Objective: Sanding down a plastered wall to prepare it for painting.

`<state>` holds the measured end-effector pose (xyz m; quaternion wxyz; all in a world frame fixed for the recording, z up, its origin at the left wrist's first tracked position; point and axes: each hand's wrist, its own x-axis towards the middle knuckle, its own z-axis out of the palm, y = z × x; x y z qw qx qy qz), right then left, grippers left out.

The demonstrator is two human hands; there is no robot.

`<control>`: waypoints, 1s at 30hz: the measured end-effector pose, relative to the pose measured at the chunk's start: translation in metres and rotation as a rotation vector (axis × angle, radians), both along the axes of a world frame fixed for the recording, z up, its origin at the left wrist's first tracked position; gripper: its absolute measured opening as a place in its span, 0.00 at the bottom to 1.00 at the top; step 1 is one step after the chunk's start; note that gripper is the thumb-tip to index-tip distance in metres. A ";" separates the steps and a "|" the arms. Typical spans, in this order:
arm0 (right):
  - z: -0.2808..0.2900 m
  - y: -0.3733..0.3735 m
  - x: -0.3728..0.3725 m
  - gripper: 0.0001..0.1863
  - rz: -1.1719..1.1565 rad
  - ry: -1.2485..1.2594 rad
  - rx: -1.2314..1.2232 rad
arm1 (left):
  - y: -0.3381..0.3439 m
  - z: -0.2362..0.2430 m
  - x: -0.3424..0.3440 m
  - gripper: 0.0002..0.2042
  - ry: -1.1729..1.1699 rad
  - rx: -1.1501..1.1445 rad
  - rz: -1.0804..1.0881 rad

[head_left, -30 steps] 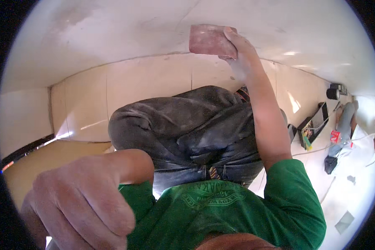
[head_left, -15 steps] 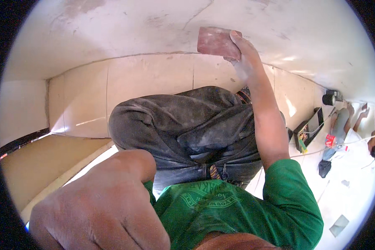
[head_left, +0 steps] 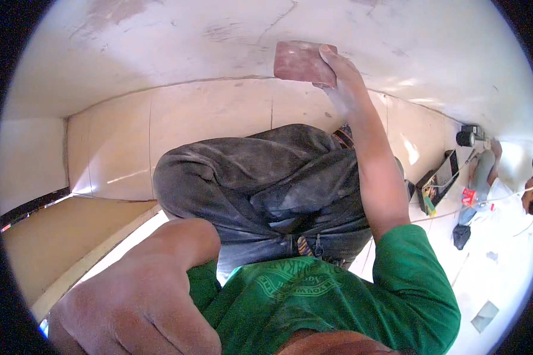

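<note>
Against the pale, patchy wall (head_left: 177, 41), my right hand (head_left: 344, 77) grips a reddish-brown piece of sandpaper (head_left: 304, 63), thumb on the near face and fingers behind it. White dust coats that hand and the sandpaper's edge. My left hand (head_left: 136, 290) is large and close at the lower left, with its back showing and its fingers curled under. What it holds, if anything, is hidden.
My dark-trousered legs (head_left: 249, 171) are folded on the beige tiles (head_left: 213, 106). A tan ledge (head_left: 71, 231) runs along the left. Over at the right lie an open black case (head_left: 438, 183), a cable and a paper scrap (head_left: 485, 316). Another person in white (head_left: 503, 204) sits beyond.
My right hand and the sandpaper have shifted slightly left along the wall. My left hand sits a little lower. At the far right, the other person's raised hand has dropped from sight.
</note>
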<state>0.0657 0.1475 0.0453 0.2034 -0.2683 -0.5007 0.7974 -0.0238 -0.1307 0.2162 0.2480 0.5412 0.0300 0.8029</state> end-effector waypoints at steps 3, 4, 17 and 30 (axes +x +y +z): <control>0.001 0.000 0.000 0.21 -0.031 -0.037 -0.019 | 0.008 0.005 0.001 0.07 0.002 0.002 -0.009; 0.002 0.000 -0.001 0.21 -0.019 -0.034 -0.016 | 0.009 0.006 0.001 0.07 0.004 0.001 -0.012; 0.002 -0.001 -0.001 0.21 -0.014 0.025 -0.052 | 0.014 0.007 -0.008 0.11 0.037 -0.086 0.026; 0.000 0.003 -0.001 0.22 0.034 0.001 0.013 | 0.078 -0.054 -0.067 0.17 -0.564 -0.589 0.015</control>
